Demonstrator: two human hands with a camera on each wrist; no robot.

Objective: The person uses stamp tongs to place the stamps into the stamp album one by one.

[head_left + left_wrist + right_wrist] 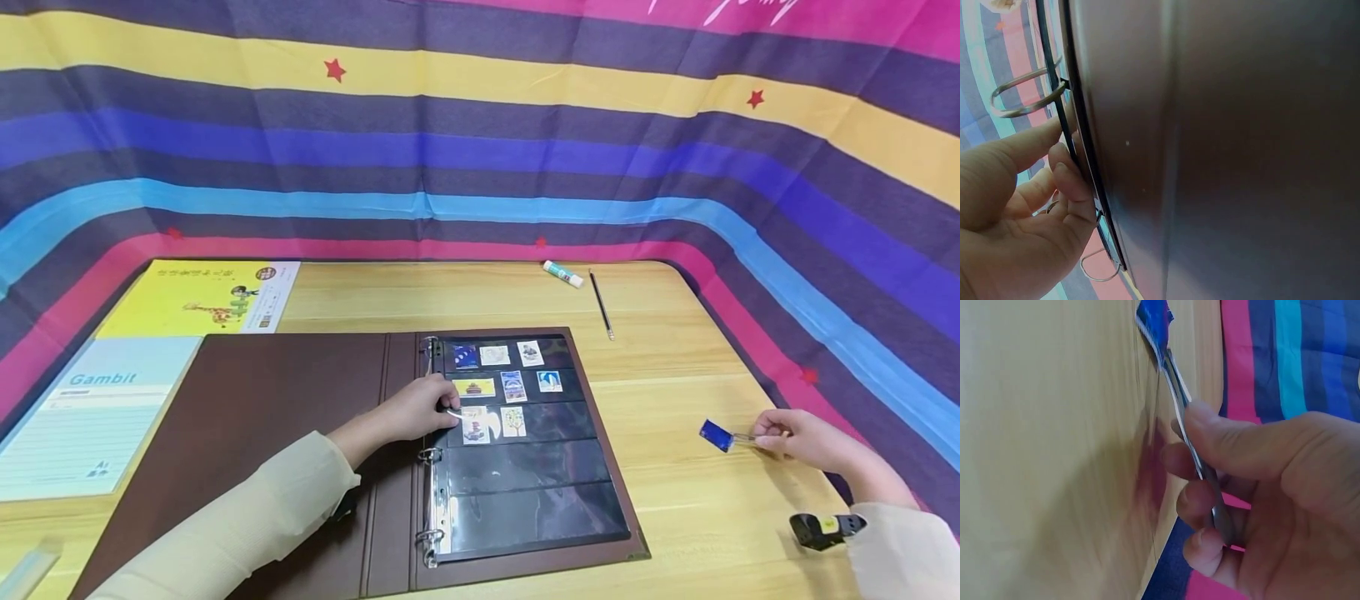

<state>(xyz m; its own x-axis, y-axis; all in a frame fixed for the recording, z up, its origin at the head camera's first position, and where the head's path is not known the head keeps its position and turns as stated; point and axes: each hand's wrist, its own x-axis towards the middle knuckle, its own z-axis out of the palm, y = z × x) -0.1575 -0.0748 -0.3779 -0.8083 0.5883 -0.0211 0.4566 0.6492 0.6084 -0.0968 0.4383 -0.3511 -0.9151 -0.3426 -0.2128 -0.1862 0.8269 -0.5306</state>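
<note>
A brown ring-binder stamp album [300,450] lies open, with a black pocket page [525,508] on its right side bearing several stamps in the upper rows. My left hand [420,408] is at the page's ring-side edge, its fingertips pinching the clear strip [491,423] of the third row, over a stamp [476,427]. In the left wrist view, curled fingers [1069,181] meet the page edge between metal rings. Off to the right of the album, my right hand [798,437] holds metal tweezers [1179,394], whose tips grip a dark blue stamp [716,435] above the table.
At the left lie a Gambit notebook [97,417] and a yellow booklet [202,300]. A glue stick [562,273] and a pencil [602,304] are behind the album. Part of a pale translucent object [30,571] shows at the lower left. Striped cloth [480,150] surrounds the table.
</note>
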